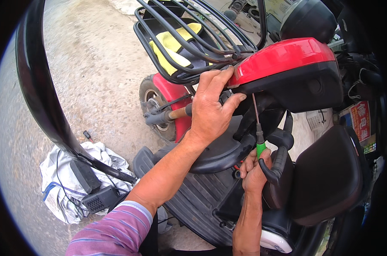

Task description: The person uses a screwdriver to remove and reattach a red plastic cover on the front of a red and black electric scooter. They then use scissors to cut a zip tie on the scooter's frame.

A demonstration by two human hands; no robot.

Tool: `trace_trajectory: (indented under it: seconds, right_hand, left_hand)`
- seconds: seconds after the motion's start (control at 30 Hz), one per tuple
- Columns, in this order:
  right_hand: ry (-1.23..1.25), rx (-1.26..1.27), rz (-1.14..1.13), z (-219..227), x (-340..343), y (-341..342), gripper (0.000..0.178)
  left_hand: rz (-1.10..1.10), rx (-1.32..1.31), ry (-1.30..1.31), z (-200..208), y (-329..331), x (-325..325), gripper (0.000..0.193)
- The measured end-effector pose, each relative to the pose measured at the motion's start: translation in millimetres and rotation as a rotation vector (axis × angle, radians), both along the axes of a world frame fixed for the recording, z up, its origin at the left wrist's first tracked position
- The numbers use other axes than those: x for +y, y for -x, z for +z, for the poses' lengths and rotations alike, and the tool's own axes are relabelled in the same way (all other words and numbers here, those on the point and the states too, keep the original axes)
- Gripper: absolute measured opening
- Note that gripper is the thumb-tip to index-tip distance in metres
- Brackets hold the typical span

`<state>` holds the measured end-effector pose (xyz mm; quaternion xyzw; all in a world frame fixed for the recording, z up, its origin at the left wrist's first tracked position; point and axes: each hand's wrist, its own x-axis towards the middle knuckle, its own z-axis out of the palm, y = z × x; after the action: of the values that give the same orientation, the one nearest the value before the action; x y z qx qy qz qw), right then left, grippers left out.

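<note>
A red and black front cover (pixel 287 64) sits across the handlebar area of an electric tricycle. My left hand (pixel 212 104) pinches its left end, fingers on the red upper edge and thumb below by the black underside. Lower down, my right hand (pixel 255 170) is closed around the green handle of a screwdriver (pixel 260 138). The shaft points upward, and its tip meets the black underside; what it touches there is hidden. Beside my right hand is a black handlebar grip (pixel 279 161).
A black wire basket (pixel 189 42) holding yellow and dark cloth juts forward. The brown-black seat (pixel 328 175) stands at right, the ribbed footboard (pixel 197 194) below. A curved black bar (pixel 37 85) spans the left. A charger (pixel 100 199) and cables lie on white cloth (pixel 57 181).
</note>
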<state>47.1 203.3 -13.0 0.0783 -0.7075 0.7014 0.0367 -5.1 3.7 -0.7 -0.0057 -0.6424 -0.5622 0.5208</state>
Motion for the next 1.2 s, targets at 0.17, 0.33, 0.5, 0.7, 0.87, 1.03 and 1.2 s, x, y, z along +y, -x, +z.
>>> trace_trajectory:
  seconds: [0.17,0.33,0.5,0.7,0.87,1.03,1.2]
  right_hand:
    - [0.1,0.054,0.017,15,-3,3,0.043]
    - [0.087,0.167,0.117,15,4,5,0.031]
    - [-0.079,0.303,-0.035,6,1,6,0.037]
    - [0.031,0.049,0.041,5,8,5,0.047]
    - [0.214,0.031,-0.005,17,-11,3,0.038]
    - [0.159,0.134,0.016,12,-6,9,0.042]
    - [0.143,0.02,0.109,7,7,10,0.047]
  left_hand:
    - [-0.008,-0.009,0.01,1,0,4,0.063]
    - [0.148,0.039,0.158,10,-4,4,0.072]
    - [0.117,0.017,0.186,19,1,5,0.077]
    - [0.085,0.032,0.139,18,3,3,0.073]
    - [0.064,0.005,0.106,18,-1,3,0.073]
    - [0.075,0.025,0.132,16,0,1,0.073]
    - [0.051,0.035,0.109,14,2,4,0.074]
